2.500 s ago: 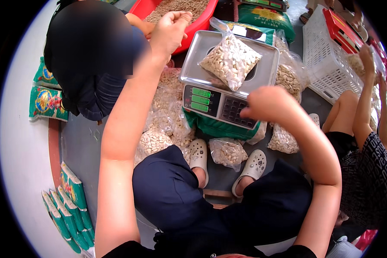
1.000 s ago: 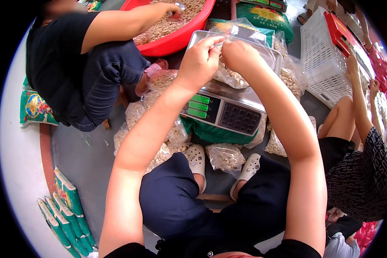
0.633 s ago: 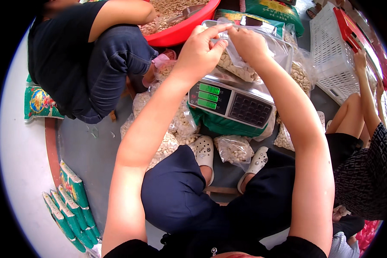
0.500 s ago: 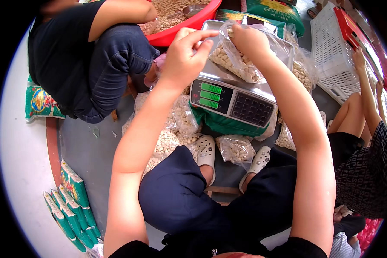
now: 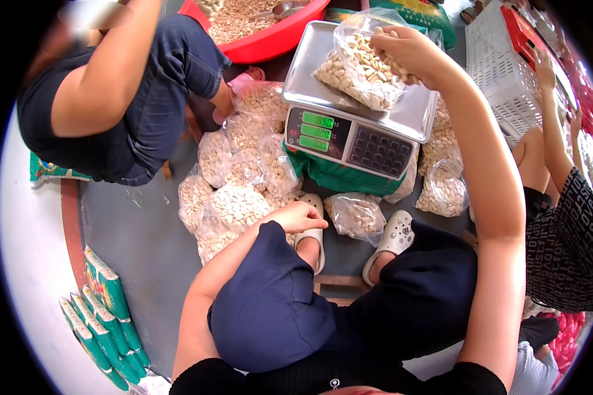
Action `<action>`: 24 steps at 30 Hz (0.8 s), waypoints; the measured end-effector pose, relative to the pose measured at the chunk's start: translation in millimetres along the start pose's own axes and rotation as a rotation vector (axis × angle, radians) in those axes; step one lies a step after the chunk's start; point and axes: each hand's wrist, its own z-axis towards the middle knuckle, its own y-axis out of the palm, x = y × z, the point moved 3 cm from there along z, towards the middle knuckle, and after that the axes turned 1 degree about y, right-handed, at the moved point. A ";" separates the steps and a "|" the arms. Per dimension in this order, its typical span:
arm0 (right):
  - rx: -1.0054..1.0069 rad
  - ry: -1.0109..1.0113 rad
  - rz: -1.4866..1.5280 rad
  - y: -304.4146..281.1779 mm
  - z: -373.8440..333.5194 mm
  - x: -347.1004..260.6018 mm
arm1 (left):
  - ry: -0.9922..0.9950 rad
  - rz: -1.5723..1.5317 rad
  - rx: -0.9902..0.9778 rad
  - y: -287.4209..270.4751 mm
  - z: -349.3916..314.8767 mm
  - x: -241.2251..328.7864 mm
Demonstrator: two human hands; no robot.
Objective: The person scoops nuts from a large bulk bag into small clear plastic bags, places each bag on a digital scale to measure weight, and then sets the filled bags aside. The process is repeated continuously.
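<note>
A clear plastic bag (image 5: 362,92) of pale nuts, like pistachios in the shell, leans mouth up on the steel pan of a digital scale (image 5: 339,141). At its mouth my right hand (image 5: 405,54) is closed round a handful of nuts (image 5: 394,66), some of which show below the fingers. My left hand (image 5: 298,217) hangs over my left shoe beside my knee. Its fingers are loosely curled together, with nothing seen in them; the palm is hidden. Several filled bags (image 5: 240,204) crowd the floor left of the scale, and a smaller bag (image 5: 356,216) lies between my feet.
A red basin (image 5: 270,46) of nuts with a metal scoop stands beyond the scale. A person in jeans (image 5: 178,72) sits at the left; another person's arm (image 5: 560,131) is at the right by a white crate (image 5: 497,72). Green packages (image 5: 105,329) stand at lower left.
My left hand has dropped from beside the bag to near my left knee. My right hand has shifted slightly right and now shows nuts in it. The scale's reading has changed.
</note>
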 end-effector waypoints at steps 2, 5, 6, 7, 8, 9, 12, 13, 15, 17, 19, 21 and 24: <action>0.002 -0.008 0.054 -0.5 -42.4 -6.5 | -0.069 -0.008 -0.084 12.0 16.3 5.5; -0.223 -0.055 0.015 14.1 -84.1 17.5 | -0.092 0.000 -0.143 26.7 31.1 16.6; -0.358 0.164 0.018 25.7 -95.4 36.6 | -0.107 0.038 -0.151 27.3 34.5 27.2; -0.478 0.274 0.012 48.7 -106.7 42.4 | -0.131 0.062 -0.166 28.6 32.1 24.5; -0.663 0.387 0.062 66.5 -113.5 59.0 | -0.136 0.097 -0.183 29.5 31.8 27.3; -0.765 0.468 0.100 88.8 -117.7 86.3 | -0.141 0.136 -0.196 30.0 32.8 28.7; -0.958 0.637 -0.056 141.3 -142.0 150.6 | -0.145 0.068 -0.176 38.6 39.8 28.2; -0.993 0.703 -0.030 156.4 -148.3 170.1 | -0.085 0.004 -0.166 42.8 43.9 24.4; -1.016 0.789 0.027 183.7 -149.3 194.1 | -0.028 0.040 -0.122 46.5 46.1 12.4; -0.963 0.831 0.055 199.8 -144.1 206.6 | 0.029 0.074 -0.065 46.2 39.9 13.0; -0.884 0.888 0.098 211.2 -135.1 213.5 | 0.076 0.067 -0.091 49.4 40.8 7.9; -0.740 0.941 0.145 210.2 -134.0 230.7 | 0.109 0.131 -0.108 48.7 46.5 24.6; -0.686 0.924 0.193 227.8 -126.0 235.6 | 0.179 0.344 -0.020 37.6 26.7 29.8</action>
